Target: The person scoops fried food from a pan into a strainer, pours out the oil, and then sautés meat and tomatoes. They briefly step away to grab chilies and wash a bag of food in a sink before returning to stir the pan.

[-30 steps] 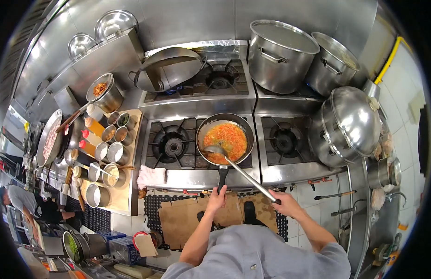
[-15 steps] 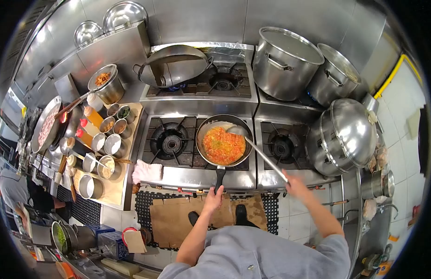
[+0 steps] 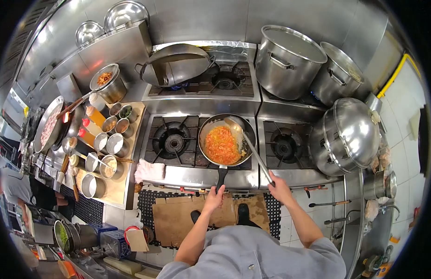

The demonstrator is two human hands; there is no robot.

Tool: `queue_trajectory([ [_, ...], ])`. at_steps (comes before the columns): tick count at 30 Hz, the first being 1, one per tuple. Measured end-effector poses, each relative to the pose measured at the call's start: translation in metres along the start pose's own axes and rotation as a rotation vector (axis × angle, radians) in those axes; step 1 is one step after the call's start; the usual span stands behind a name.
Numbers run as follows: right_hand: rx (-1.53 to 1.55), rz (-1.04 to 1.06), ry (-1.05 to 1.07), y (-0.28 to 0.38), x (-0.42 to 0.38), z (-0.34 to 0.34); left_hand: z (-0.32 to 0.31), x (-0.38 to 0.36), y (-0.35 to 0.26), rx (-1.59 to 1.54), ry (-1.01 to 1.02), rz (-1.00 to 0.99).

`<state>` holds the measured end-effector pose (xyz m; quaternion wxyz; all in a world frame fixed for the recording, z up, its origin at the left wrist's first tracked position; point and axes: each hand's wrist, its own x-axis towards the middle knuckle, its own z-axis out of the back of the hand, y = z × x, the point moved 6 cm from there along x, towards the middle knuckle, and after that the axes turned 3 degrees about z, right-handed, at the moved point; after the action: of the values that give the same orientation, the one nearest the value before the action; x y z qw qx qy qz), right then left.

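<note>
My left hand (image 3: 214, 199) is closed round the black handle of a frying pan (image 3: 207, 156), which rests on the front burner. A chunky orange-red mixture (image 3: 221, 146) lies in the pan, mostly in its left and middle part. In my right hand (image 3: 280, 189) is the long metal handle of a ladle (image 3: 256, 156). The ladle's head is inside the pan at the upper right, against the edge of the mixture. Just left of the pan is a bare burner (image 3: 172, 142), with a folded pink cloth (image 3: 149, 171) on the stove's front ledge.
A large wok (image 3: 178, 65) sits on the back burner. Two tall stockpots (image 3: 290, 65) stand at the back right, and a domed steamer (image 3: 348, 137) at the right. Metal cups and sauce bottles (image 3: 95, 116) crowd the left counter. Another person (image 3: 22, 190) stands at the far left.
My right hand has moved left and closer to the pan, bringing the ladle more upright. The mixture has shifted left, baring the pan's right side. My left hand keeps its hold.
</note>
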<state>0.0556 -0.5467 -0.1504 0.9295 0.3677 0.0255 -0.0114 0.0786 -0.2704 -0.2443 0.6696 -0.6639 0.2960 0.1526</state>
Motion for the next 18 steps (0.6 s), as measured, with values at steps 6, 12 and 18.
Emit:
queue_trajectory([
  [6, -0.153, 0.145, 0.055, 0.016, 0.021, -0.008, -0.003, 0.003, 0.002, -0.011, 0.0, 0.008],
  [12, 0.014, 0.061, 0.281, 0.036, -0.046, 0.045, 0.0, 0.005, 0.004, -0.004, 0.0, 0.019],
  [18, 0.055, -0.011, 0.306, 0.052, -0.077, 0.073, -0.003, 0.01, 0.004, 0.0, 0.031, 0.008],
])
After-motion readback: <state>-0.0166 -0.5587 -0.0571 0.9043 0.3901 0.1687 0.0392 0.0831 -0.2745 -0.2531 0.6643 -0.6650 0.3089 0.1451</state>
